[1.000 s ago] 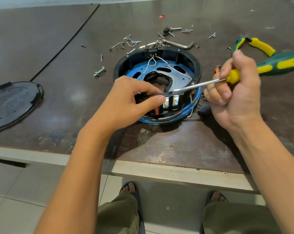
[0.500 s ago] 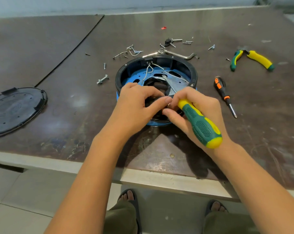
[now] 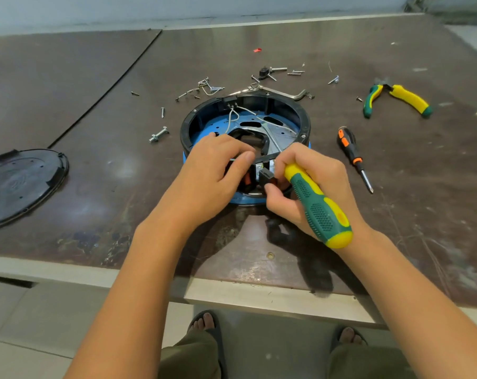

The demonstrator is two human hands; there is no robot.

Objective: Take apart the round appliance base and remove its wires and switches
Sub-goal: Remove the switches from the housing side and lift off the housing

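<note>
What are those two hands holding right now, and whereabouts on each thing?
The right hand grips the green-and-yellow screwdriver by its handle, fingertips pinching a small black part. The left hand holds the round base at its near rim.

Both bare forearms are stretched forward and angled toward each other. The left hand (image 3: 215, 173) is laid palm down, its fingers curled over the near rim of the round appliance base (image 3: 304, 116), thumb extended rightward. The right hand (image 3: 318, 173) is wrapped round a green-and-yellow screwdriver (image 3: 318, 207), thumb and fingertips pinched on a small black switch (image 3: 266, 175).

Screws (image 3: 210, 87), pliers (image 3: 397, 101), small screwdriver (image 3: 353, 157) around base (image 3: 306, 119)
</note>
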